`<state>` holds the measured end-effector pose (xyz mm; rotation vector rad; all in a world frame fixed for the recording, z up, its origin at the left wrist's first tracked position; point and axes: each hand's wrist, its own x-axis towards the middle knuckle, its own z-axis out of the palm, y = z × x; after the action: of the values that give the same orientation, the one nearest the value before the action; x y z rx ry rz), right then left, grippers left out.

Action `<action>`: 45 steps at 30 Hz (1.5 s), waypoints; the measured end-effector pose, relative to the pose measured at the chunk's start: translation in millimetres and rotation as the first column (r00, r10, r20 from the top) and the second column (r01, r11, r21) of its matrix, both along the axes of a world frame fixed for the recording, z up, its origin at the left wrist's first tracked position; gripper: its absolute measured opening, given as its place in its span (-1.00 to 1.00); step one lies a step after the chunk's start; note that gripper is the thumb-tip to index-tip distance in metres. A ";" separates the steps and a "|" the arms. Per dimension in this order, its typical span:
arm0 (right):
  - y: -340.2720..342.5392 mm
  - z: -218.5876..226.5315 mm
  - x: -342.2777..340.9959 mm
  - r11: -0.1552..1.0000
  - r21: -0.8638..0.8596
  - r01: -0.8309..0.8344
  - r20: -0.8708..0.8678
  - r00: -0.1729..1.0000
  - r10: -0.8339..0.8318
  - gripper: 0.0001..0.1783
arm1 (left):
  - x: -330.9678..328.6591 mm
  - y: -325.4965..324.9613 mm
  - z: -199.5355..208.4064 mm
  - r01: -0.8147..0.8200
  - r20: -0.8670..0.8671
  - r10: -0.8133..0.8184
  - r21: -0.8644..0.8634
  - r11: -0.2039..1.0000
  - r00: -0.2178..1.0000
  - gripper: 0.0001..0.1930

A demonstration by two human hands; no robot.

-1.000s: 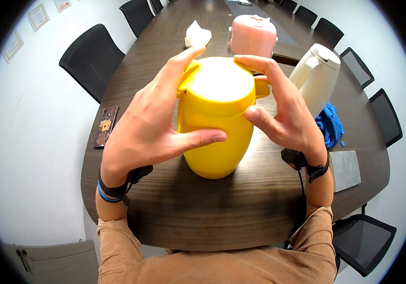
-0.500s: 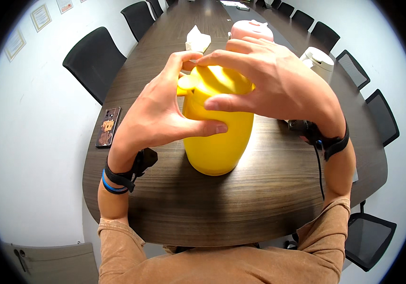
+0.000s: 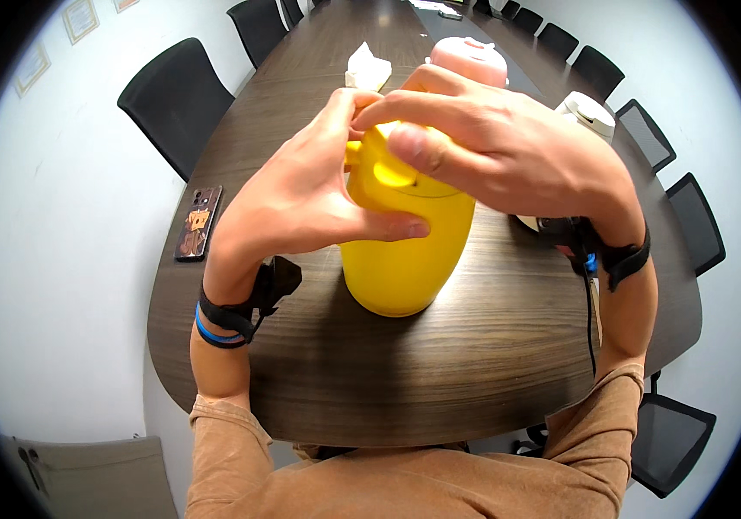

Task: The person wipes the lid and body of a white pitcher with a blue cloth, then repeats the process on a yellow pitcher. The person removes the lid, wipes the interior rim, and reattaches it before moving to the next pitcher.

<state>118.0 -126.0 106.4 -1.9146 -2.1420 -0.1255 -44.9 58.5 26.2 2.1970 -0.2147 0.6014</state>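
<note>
A yellow thermos jug [image 3: 401, 268] stands upright on the dark wooden table in front of me. My left hand [image 3: 293, 190] is wrapped round its upper body from the left, with the thumb across the near side. From the right, my right hand [image 3: 509, 151] grips the yellow lid [image 3: 395, 175], thumb on its near edge and fingers over the far side. A rounded tab on the lid points toward me. The lid's far part and several fingertips are hidden behind my hands.
A pink pot-like vessel [image 3: 470, 60] and a white jug [image 3: 587, 114] stand beyond my right hand. White tissue [image 3: 368, 67] sticks up behind the jug. A phone [image 3: 198, 223] lies by the table's left edge. Black chairs [image 3: 176, 104] line both sides.
The lid has turned counterclockwise, its tab swinging from the left round to the near side. My right hand turned with it, while my left hand still holds the jug's body.
</note>
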 end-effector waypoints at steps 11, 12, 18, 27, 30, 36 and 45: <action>-7.4 -4.6 -37.7 0.971 0.218 0.096 0.384 0.906 -0.176 -0.38 | 0.0 2.1 -7.0 -0.056 0.044 0.054 0.053 0.997 0.998 0.21; -10.0 -4.1 -36.8 0.966 0.232 0.113 0.430 0.879 -0.206 -0.36 | 0.3 0.8 -7.1 -0.072 0.055 0.068 0.070 0.995 0.996 0.21; -7.0 21.2 -1.7 0.977 -0.061 -0.205 0.066 0.976 0.209 -0.30 | 1.5 1.8 -10.3 -0.084 0.072 0.078 0.087 0.993 0.994 0.22; -10.9 -1.4 -8.2 0.997 0.061 -0.047 0.175 0.984 0.035 -0.39 | 2.4 0.9 -7.6 -0.078 0.070 0.073 0.078 0.994 0.995 0.28; -2.5 -5.4 2.2 0.961 0.195 -0.196 -0.038 0.978 0.208 -0.46 | -0.4 -0.5 -6.0 -0.086 0.054 0.082 0.072 0.994 0.995 0.29; -0.5 -9.9 3.8 0.983 0.146 -0.115 -0.034 0.992 0.121 -0.35 | -0.2 -5.4 0.1 -0.069 -0.006 0.070 0.034 0.997 0.998 0.32; -2.7 -17.0 -9.3 0.969 0.191 0.155 0.041 0.985 -0.166 -0.16 | 1.3 2.6 -8.6 -0.078 0.030 0.076 0.066 0.995 0.997 0.35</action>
<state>108.8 -128.7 89.4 -1.9919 -1.9291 -0.4026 -43.6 61.1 17.6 2.2717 -0.1672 0.6767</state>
